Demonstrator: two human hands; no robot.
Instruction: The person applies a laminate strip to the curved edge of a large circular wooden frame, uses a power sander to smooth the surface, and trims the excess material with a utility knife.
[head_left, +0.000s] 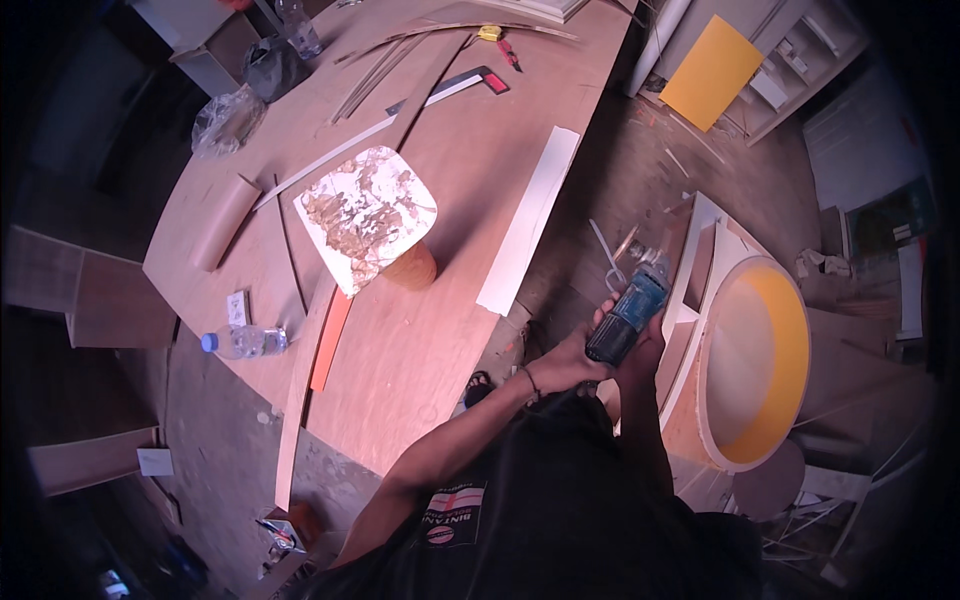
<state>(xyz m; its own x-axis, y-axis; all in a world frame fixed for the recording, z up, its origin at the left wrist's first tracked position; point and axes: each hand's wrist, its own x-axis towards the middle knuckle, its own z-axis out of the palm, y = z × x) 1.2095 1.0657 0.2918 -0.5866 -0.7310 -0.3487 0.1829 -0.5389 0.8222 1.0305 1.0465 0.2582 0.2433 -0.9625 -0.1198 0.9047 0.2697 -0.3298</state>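
Both my hands are closed round an angle grinder with a blue and black body, held in front of me right of the table. My left hand grips its rear end from the left. My right hand wraps its right side, with part of the fingers hidden by the tool. The grinder's metal head points away from me, beside a white curved frame of bent strips. Just right of that lies a large round wooden ring with a yellow inner wall. A thin light loop, perhaps a cord or strip, shows near the grinder's head.
A plywood table fills the left. On it stand a white-topped tub, a water bottle, a set square, a red utility knife, a white strip and wood strips. A yellow panel leans beyond.
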